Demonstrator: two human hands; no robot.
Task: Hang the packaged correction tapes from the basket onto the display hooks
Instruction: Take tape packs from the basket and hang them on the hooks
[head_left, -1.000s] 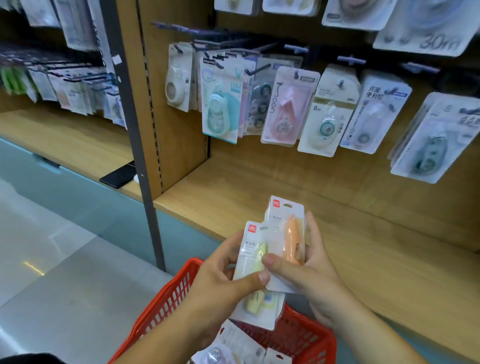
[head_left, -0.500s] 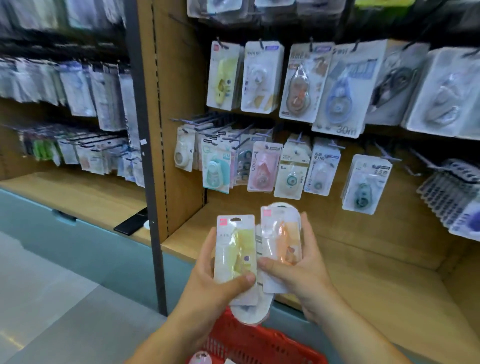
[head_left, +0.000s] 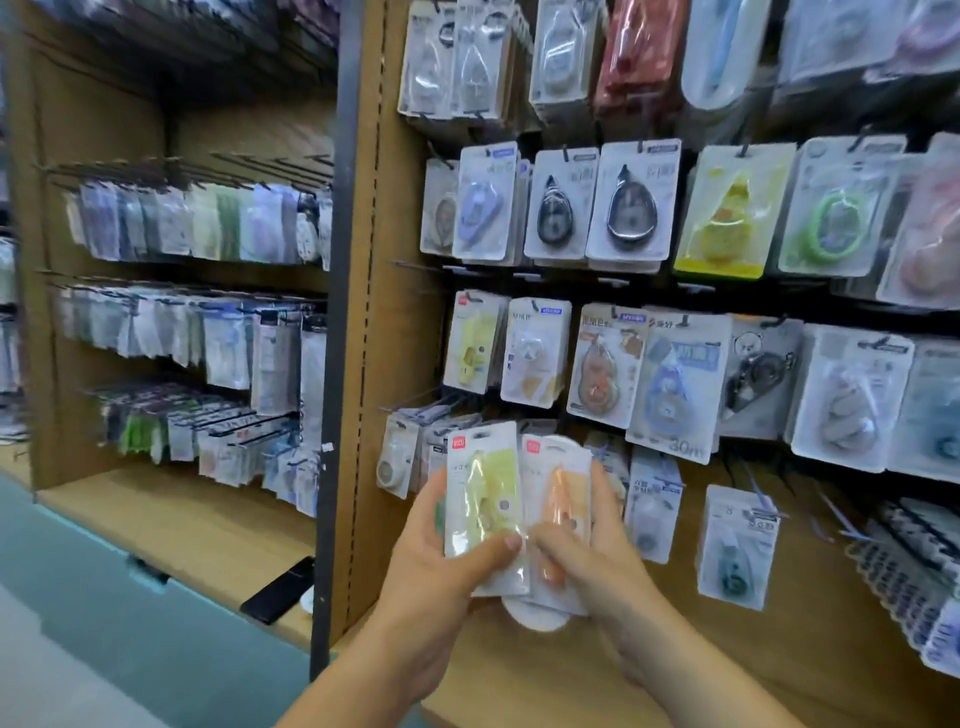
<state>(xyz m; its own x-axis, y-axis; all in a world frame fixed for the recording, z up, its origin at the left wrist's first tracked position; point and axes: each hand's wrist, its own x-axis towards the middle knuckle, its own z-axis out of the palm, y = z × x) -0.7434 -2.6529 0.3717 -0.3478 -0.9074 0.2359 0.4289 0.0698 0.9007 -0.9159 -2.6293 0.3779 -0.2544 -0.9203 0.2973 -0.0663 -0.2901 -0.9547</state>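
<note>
Grips yellow pack (head_left: 483, 499) in left hand (head_left: 441, 561), orange pack (head_left: 558, 504) in right hand (head_left: 597, 551). Likely light, slick; hold lower edges.

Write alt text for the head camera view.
The left hand grips a yellow-green pack and the right hand an orange pack of correction tape, held in front of a wooden display. Rows of packaged tapes hang there on hooks.

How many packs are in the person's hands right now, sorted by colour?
Yellow pack, in the left hand: 1
Orange pack, in the right hand: 1
White round-edged pack, behind those two: 1
Total: 3
</note>
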